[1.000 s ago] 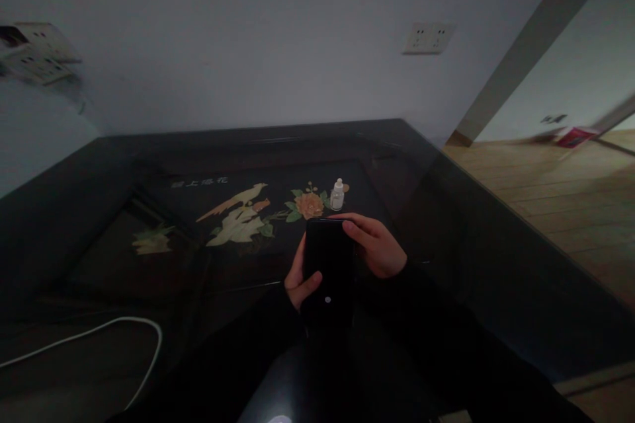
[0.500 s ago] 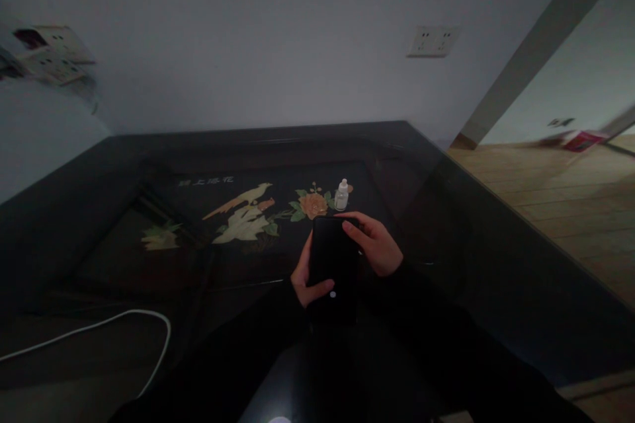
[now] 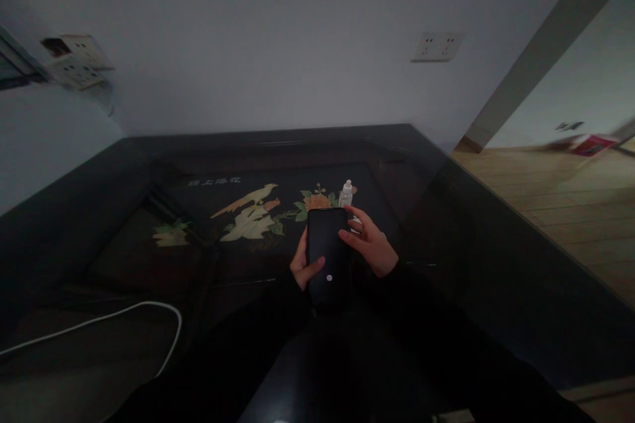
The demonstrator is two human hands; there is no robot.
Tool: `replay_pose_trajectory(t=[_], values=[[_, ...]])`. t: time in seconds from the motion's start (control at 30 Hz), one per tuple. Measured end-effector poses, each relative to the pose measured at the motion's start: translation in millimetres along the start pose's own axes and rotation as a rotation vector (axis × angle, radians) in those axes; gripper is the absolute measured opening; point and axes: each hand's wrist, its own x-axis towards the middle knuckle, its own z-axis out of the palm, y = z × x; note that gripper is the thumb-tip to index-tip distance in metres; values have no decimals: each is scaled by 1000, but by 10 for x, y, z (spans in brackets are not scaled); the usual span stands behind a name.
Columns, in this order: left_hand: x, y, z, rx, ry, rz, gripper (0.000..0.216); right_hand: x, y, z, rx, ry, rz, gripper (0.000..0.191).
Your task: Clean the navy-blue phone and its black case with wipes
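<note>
A black smartphone (image 3: 328, 244) is held upright over the dark tabletop, its screen dark except for a small round fingerprint icon near the bottom. My left hand (image 3: 303, 264) wraps the phone's left edge, thumb lying on the screen just above the icon. At the upper right edge, my right hand (image 3: 370, 244) has its thumb on the screen's border and its forefinger by the top corner. Something small and white shows between those fingers; I cannot make out what it is. Behind the phone stands a small white-capped dropper bottle (image 3: 346, 194), its lower part hidden by my right fingers.
The dark glossy table (image 3: 436, 211) bears an inlaid bird (image 3: 253, 197) and flowers. A white cable (image 3: 149, 304) curves at the left. Wall sockets (image 3: 438, 46) sit above the table, with more sockets (image 3: 79, 63) at the left. Wooden floor (image 3: 550, 205) lies to the right.
My right hand's fingers have shifted from the phone's top edge to its upper right side, with the thumb lower. The phone stands slightly higher and further left in view; the view itself has shifted slightly.
</note>
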Motion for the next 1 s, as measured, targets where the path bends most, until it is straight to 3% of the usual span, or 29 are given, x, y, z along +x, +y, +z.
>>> replay_pose_trajectory(t=[0.1, 0.27, 0.57, 0.83, 1.0], values=[[95, 45, -66, -19, 95, 5, 80, -76, 75, 37, -131, -57, 46, 70], [303, 78, -237, 152, 212, 118, 87, -224, 250, 157, -165, -218, 182, 81], [733, 84, -421, 621, 13, 102, 91, -26, 381, 16, -7, -164, 203, 85], [869, 318, -412, 1156, 57, -39, 66, 107, 376, 7, -138, -114, 204, 73], [821, 392, -314, 1435, 62, -111, 61, 124, 382, 8, -382, -115, 214, 67]])
